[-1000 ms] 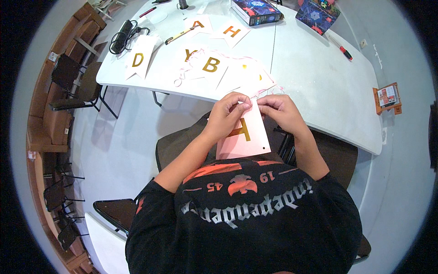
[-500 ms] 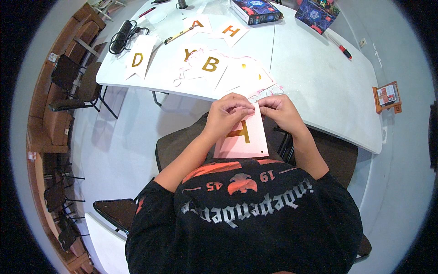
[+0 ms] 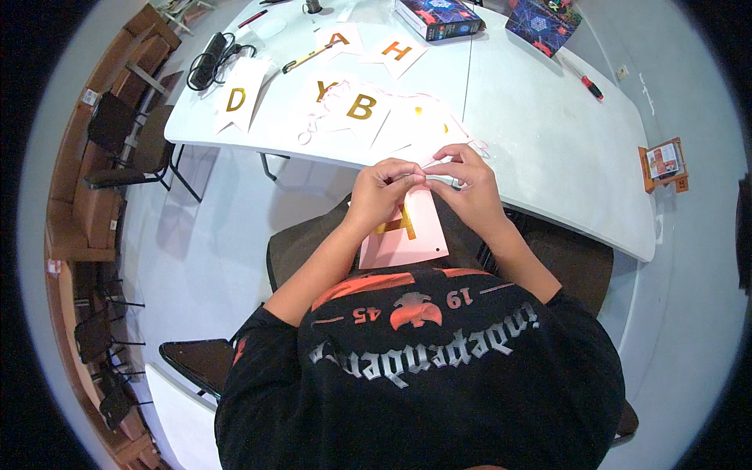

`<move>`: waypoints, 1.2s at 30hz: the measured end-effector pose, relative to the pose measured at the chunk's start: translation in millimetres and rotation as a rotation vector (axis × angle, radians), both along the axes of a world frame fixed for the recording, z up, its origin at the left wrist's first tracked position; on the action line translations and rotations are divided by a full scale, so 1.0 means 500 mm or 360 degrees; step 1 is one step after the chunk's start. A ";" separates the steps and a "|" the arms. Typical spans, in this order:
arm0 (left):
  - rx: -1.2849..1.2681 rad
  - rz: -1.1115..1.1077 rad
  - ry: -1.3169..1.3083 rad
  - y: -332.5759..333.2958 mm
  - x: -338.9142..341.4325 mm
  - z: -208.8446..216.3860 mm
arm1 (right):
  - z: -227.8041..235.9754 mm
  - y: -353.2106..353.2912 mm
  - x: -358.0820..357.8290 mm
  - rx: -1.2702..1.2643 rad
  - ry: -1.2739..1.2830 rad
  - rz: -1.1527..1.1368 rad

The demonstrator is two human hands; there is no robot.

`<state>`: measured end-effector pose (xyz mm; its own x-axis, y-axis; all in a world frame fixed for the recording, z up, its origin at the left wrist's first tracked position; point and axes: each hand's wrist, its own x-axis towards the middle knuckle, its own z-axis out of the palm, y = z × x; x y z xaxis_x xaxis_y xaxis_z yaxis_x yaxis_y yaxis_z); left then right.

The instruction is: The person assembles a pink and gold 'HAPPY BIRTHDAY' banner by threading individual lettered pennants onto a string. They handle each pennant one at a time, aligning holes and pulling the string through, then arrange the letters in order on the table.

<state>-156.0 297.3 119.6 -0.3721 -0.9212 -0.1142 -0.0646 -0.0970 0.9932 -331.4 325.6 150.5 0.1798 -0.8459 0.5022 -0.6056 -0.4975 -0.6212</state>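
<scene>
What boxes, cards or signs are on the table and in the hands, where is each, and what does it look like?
Pink pennant card: held by both hands, gold letter.
White pennant cards: spread on the table's left, gold letters.
Two dark boxes: far edge, flat, bright patterned.
Small orange display stand: right end, holds a picture card.

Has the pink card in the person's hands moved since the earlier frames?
Barely: the pink card stays below the white table's near edge, held at its top by both hands.

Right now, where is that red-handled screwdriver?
In the head view the red-handled screwdriver lies at the far right of the white table, just below the dark patterned box, well away from both hands.
</scene>
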 end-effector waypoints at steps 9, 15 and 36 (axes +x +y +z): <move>-0.0309 -0.0065 -0.0050 -0.003 0.008 -0.051 | -0.074 0.003 0.004 0.0619 -0.0481 0.0129; -0.0827 -0.0722 -0.0548 0.074 0.053 -0.128 | -0.192 0.017 -0.038 0.1442 -0.0719 0.0065; -0.0883 -0.0021 -0.0612 0.033 0.130 -0.068 | -0.108 -0.009 -0.025 0.1165 -0.0491 -0.0313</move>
